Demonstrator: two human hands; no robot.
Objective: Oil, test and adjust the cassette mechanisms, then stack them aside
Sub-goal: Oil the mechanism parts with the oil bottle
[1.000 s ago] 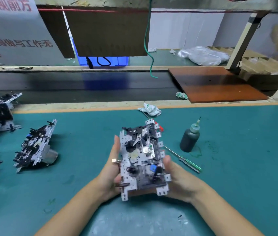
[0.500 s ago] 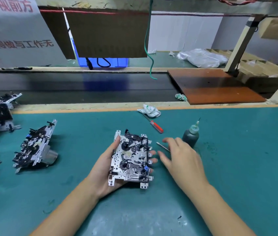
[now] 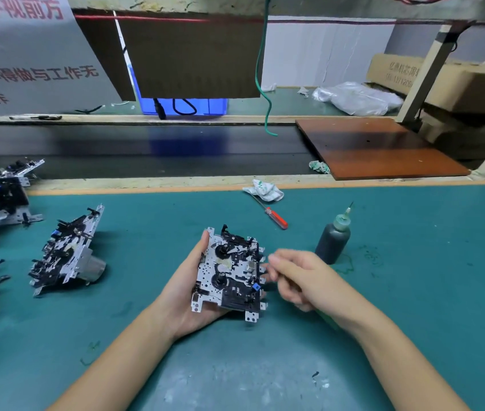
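While left hand (image 3: 189, 295) cradles it, cassette mechanism (image 3: 229, 274) face-up — long axis pointing away.

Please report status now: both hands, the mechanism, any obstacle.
Left hand cradles the silver-and-black cassette mechanism above the teal mat. Right hand closed around a green-handled screwdriver, beside the mechanism. Dark oil bottle upright behind. Nothing in the way.

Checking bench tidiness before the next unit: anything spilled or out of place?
Yes. Dark green smears stain the mat around the oil bottle, which looks like leaked oil. A crumpled rag and red screwdriver lie loose nearby. A whitish worn patch sits near the front edge.
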